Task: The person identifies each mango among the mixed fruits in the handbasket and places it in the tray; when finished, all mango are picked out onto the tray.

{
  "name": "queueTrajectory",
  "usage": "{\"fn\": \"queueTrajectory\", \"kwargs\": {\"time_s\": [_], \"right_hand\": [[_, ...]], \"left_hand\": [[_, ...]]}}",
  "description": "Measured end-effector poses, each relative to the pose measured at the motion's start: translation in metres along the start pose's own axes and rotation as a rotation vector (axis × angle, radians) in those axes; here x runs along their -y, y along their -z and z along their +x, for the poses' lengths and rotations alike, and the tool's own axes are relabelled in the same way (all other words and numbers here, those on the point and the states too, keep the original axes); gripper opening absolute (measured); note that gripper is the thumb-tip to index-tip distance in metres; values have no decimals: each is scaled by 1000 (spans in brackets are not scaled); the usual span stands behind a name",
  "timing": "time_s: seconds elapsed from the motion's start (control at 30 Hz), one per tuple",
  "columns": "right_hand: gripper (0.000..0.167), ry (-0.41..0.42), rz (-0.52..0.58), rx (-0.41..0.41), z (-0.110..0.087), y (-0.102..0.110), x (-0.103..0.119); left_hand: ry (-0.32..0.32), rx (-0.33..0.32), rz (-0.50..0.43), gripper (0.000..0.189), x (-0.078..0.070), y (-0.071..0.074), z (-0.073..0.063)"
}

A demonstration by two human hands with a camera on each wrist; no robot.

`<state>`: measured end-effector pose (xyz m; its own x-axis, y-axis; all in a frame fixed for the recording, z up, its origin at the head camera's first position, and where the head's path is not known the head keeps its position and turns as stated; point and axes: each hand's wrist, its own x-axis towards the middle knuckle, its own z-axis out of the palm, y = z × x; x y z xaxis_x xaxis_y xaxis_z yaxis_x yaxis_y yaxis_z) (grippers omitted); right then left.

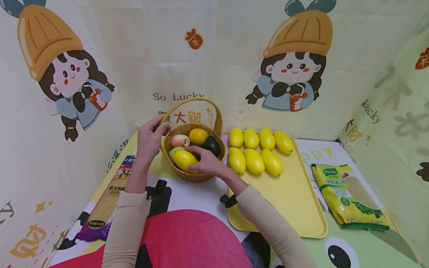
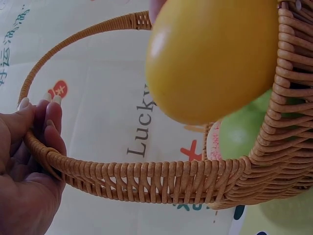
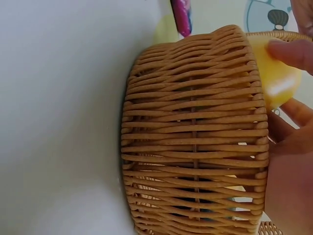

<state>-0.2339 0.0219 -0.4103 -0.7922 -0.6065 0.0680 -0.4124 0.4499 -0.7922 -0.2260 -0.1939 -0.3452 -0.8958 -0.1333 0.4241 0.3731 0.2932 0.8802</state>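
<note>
A wicker basket [image 1: 192,176] with a tall hoop handle [image 1: 218,121] stands at the back middle of the table. My left hand [image 1: 149,139] grips the left side of that handle; the left wrist view shows the fingers curled round it. At the basket's front rim, my right hand [image 1: 208,162] holds a yellow mango [image 1: 184,160] between thumb and fingers. The mango [image 3: 276,73] sticks up above the rim in the right wrist view. Behind it in the basket lie a peach [image 1: 180,141], an orange [image 1: 198,136], a dark avocado [image 1: 212,146] and a partly hidden green fruit [image 1: 175,151].
Right of the basket is a yellow tray [image 1: 288,204] with several yellow mangoes [image 1: 253,161] in two rows at its back. A yellow Knorr bag [image 1: 348,197] lies at the far right. A spaghetti pack [image 1: 108,195] lies left, partly behind the left forearm.
</note>
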Motion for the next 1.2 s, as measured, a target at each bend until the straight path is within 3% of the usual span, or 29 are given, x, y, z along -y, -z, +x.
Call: {"fn": "queueTrajectory", "kwargs": {"time_s": [0.3,0.67,0.9,1.2], "right_hand": [[62,-17,80,-94,-9,11,-4],[63,-46,204,-184,-29,46,-14],[62,-53,151,-225,-46,67,-23],[62,-140,139,-267,-74,96,-38]], "left_hand": [[3,-5,13,36,-1,0,0],[1,-11,-4,36,-1,-1,0],[19,-12,17,37,-1,0,-1],[13,-13,13,37,-1,-1,-1]]}}
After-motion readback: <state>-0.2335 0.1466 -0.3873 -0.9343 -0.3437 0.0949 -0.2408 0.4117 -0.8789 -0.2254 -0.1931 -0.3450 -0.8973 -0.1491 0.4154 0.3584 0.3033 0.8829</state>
